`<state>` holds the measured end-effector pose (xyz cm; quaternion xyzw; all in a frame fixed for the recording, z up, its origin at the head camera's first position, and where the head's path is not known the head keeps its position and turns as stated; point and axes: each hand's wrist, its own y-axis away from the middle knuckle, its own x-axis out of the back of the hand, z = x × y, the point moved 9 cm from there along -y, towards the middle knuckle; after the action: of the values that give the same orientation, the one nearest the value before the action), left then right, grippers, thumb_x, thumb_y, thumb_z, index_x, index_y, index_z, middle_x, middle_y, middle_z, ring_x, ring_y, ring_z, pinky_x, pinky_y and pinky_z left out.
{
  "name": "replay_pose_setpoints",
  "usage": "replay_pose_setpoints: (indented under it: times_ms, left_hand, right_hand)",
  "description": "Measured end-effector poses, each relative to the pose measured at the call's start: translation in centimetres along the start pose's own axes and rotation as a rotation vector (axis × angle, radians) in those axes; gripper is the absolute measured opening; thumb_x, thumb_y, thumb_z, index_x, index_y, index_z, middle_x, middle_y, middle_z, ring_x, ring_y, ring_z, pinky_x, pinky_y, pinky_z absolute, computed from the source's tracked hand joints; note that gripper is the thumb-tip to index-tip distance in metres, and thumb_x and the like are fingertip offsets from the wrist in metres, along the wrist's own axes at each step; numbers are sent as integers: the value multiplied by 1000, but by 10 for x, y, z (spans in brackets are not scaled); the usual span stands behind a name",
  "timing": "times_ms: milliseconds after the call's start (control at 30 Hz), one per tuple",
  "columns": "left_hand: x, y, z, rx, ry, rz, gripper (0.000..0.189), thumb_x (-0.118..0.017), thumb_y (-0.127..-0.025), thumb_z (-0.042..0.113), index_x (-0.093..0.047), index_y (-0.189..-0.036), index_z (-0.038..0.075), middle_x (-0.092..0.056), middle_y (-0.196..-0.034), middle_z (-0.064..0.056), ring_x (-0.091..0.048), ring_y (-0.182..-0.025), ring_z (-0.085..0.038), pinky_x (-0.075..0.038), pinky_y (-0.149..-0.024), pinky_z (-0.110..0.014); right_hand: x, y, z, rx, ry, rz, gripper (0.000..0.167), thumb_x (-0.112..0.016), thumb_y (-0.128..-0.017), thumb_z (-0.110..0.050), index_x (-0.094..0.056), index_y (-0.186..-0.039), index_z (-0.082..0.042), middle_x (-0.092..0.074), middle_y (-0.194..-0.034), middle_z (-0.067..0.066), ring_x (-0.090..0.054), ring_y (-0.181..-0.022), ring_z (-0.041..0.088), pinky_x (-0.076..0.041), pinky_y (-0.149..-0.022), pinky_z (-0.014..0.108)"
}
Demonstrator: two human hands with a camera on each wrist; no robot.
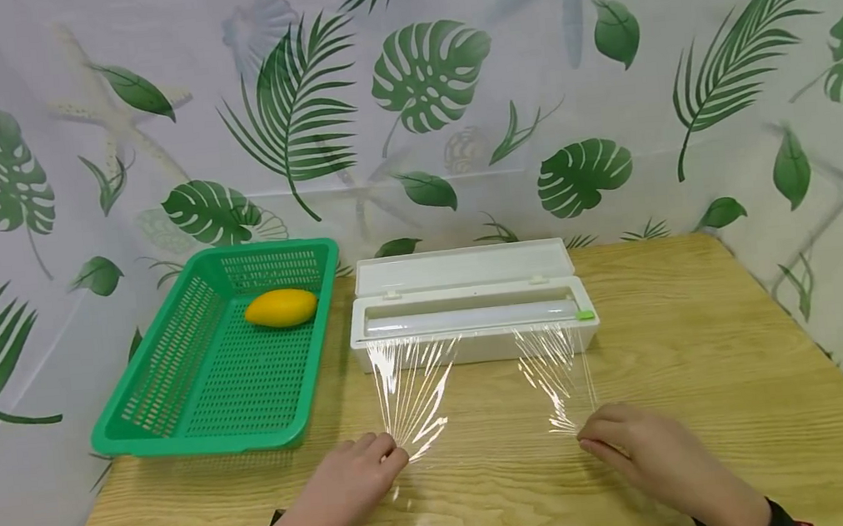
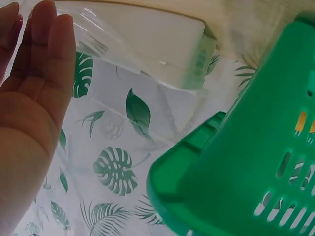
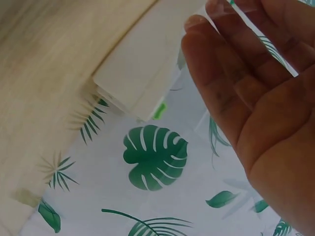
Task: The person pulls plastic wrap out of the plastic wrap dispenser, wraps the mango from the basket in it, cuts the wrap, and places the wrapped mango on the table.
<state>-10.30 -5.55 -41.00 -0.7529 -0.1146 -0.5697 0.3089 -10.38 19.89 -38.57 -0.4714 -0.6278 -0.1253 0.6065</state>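
A sheet of clear plastic wrap (image 1: pixel 412 393) stretches from a white wrap dispenser box (image 1: pixel 474 348) toward the front of the table. Its near left corner is pinched by my left hand (image 1: pixel 347 488), and my right hand (image 1: pixel 645 456) pinches the near right corner. Creases fan out from both grips. The box's lid (image 1: pixel 463 268) is raised, showing the roll (image 1: pixel 471 318) inside. On the box's front rim, at the right end, sits a green slider (image 1: pixel 585 315). In the left wrist view the film (image 2: pixel 91 29) runs from the fingertips toward the box.
Left of the box stands a green plastic basket (image 1: pixel 302 365) with a yellow mango-like fruit (image 1: pixel 282 308) in it. The wooden table (image 1: pixel 714 338) extends to the right of the box. Behind it hangs a leaf-patterned cloth (image 1: pixel 472 150).
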Motion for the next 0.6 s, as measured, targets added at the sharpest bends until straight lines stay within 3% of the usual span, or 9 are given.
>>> replay_pose_setpoints:
  times_ms: [133, 600]
  left_hand:
    - [-7, 1, 0, 5, 5, -22, 21, -67, -76, 2, -59, -92, 14, -57, -90, 3, -52, -73, -8, -40, -53, -19]
    - [-33, 2, -2, 23, -11, -97, 11, -63, -88, 8, -61, -93, 17, -54, -88, 3, -46, -68, -8, -35, -52, -19]
  right_hand:
    - [-12, 2, 3, -7, 15, -54, 4, -69, -86, -20, -70, -84, -23, -62, -85, -17, -60, -77, 2, -50, -62, 21]
    - [-36, 6, 15, -47, 12, -134, 4, -69, -86, -19, -70, -84, -23, -61, -87, -14, -60, -78, 5, -50, -62, 24]
